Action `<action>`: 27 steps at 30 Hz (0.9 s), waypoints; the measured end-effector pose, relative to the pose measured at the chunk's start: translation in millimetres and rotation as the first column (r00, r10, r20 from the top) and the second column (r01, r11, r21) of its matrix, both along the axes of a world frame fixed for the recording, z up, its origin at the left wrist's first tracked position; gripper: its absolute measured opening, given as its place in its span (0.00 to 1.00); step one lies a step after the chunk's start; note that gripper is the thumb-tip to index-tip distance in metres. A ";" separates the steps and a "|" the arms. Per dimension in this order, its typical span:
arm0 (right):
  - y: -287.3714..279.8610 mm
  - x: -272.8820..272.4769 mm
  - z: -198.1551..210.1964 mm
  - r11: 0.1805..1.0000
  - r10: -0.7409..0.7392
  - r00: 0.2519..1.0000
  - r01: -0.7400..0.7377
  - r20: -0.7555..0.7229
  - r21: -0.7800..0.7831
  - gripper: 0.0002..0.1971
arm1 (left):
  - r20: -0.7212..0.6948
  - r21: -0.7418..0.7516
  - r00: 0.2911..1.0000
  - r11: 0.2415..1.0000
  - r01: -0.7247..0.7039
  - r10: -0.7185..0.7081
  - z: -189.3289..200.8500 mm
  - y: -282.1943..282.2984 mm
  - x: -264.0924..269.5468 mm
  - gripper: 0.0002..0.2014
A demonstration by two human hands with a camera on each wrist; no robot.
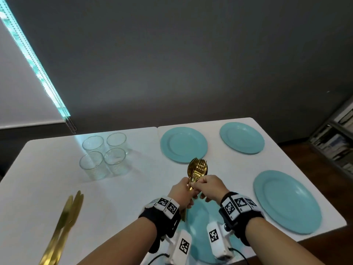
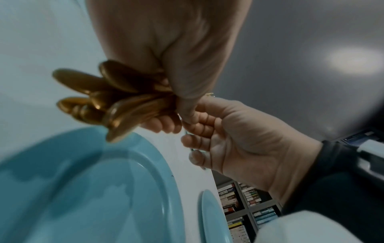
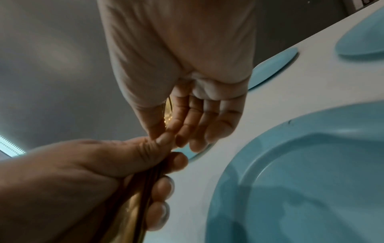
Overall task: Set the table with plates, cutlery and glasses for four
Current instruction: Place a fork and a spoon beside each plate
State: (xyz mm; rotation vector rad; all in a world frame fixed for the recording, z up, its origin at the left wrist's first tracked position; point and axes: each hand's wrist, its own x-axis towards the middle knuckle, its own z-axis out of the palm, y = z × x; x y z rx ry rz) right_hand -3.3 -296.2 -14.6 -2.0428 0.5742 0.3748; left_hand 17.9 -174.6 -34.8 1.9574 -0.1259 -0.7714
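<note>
Our left hand point(image 1: 181, 190) clutches the gold cutlery bundle point(image 1: 196, 169); our right hand point(image 1: 208, 185) pinches one piece. Tugging could spill the rest onto the plate point(image 1: 198, 213).

A white, smooth-topped desk point(image 1: 133, 188) carries four round turquoise plates: two side by side at the far right point(image 1: 183, 144) point(image 1: 241, 137), one at the near right point(image 1: 287, 201), and one at the near edge in the middle point(image 1: 198, 217), partly hidden. Four clear drinking glasses point(image 1: 104, 155) stand close together in a square at the far left. Flat gold-coloured knives point(image 1: 65, 224) lie bunched together at the near left.
</note>
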 end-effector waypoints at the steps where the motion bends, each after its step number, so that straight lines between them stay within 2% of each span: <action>1: -11.4 0.9 -0.4 1.000 0.000 1.000 0.000 -0.008 0.015 0.13 | -0.005 -0.015 1.000 1.000 -0.001 0.001 -0.5 -10.2 -0.4 0.06; 10: -90.1 -6.0 -12.1 0.995 -0.001 0.999 0.005 -0.035 0.101 0.09 | -0.205 -0.230 0.977 0.968 -0.099 0.051 -17.4 -84.6 -10.3 0.06; 16: -122.6 -14.4 -17.8 0.977 -0.063 0.998 0.065 -0.017 0.205 0.09 | -0.358 -0.297 0.927 0.927 -0.227 0.112 -14.6 -109.3 -20.0 0.05; 22: -140.9 -21.0 -22.6 0.941 -0.224 0.974 0.215 0.006 0.261 0.08 | -0.361 -0.199 0.893 0.914 -0.354 0.268 -20.4 -109.9 -18.4 0.07; 27: -151.1 -30.9 -29.6 0.908 -0.348 0.937 0.346 -0.035 0.237 0.08 | -0.354 -0.146 0.887 0.919 -0.367 0.298 -19.7 -86.2 -6.5 0.11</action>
